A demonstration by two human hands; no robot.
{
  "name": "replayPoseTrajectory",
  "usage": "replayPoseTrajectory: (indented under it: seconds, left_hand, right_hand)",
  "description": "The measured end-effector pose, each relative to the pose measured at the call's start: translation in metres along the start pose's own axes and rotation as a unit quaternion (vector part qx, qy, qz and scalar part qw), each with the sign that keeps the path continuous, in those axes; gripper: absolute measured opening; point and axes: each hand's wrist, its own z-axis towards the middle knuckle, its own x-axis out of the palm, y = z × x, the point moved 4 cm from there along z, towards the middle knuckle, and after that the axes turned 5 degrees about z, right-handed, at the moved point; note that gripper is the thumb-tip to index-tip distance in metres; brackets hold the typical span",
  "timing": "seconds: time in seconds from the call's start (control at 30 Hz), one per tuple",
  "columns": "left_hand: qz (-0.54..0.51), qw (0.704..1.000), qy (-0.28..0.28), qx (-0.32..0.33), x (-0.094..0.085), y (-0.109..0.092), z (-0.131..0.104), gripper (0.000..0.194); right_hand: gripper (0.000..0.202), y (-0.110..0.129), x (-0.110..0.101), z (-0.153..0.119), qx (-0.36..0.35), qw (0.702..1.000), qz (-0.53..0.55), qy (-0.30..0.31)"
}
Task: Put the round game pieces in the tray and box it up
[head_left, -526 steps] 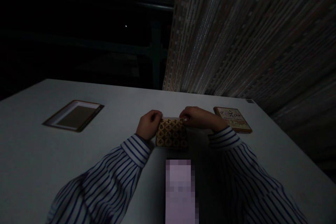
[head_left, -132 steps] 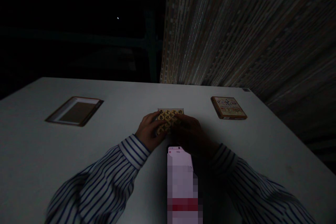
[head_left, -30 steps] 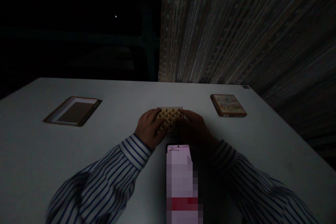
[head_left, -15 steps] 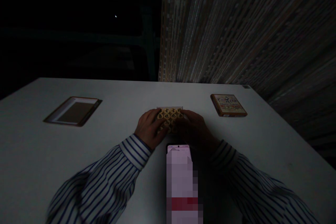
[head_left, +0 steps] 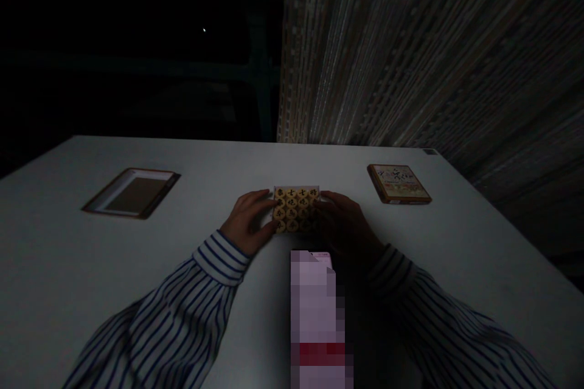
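Observation:
Round wooden Chinese chess pieces (head_left: 292, 209) with black characters stand in tight rows in a small shallow tray (head_left: 297, 187) at the table's middle. At the tray's left side is my left hand (head_left: 249, 222), open, thumb and fingers spread, their tips at the edge of the leftmost pieces. My right hand (head_left: 349, 225), largely in shadow, curves round the right side with its fingers apart, and a fingertip lies over the right-hand pieces. That hand's shadow darkens the pieces at the lower right; its thumb is hard to make out.
A phone (head_left: 325, 259) with a lit, partly pixelated screen lies in front of the tray. On the white table (head_left: 219, 164), an open, shallow box part (head_left: 157, 199) lies left and a printed box lid (head_left: 401, 182) right. A string curtain (head_left: 347, 73) hangs behind.
My left hand has drawn back to the left, off the pieces, uncovering the left columns. My right hand has shifted slightly right, and more of the pieces show.

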Motion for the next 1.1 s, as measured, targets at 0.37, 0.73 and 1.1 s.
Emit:
replayPoseTrajectory:
  seconds: [0.37, 0.73, 1.1]
  left_hand:
    - [-0.02, 1.0, 0.014, 0.018, 0.0071, 0.0033, -0.004, 0.046]
    - [-0.028, 0.999, 0.007, 0.028, 0.0097, 0.0045, -0.0041, 0.044]
    - [0.021, 1.0, 0.011, 0.012, 0.0019, 0.0049, 0.0013, 0.027]
  right_hand:
    - [0.029, 0.0027, -0.0024, -0.0008, 0.008, 1.0, 0.004, -0.002]
    - [0.031, 0.0033, -0.0025, -0.0011, 0.008, 1.0, 0.01, -0.001]
    - [0.031, 0.0036, -0.0011, 0.0, 0.0, 1.0, 0.009, -0.004]
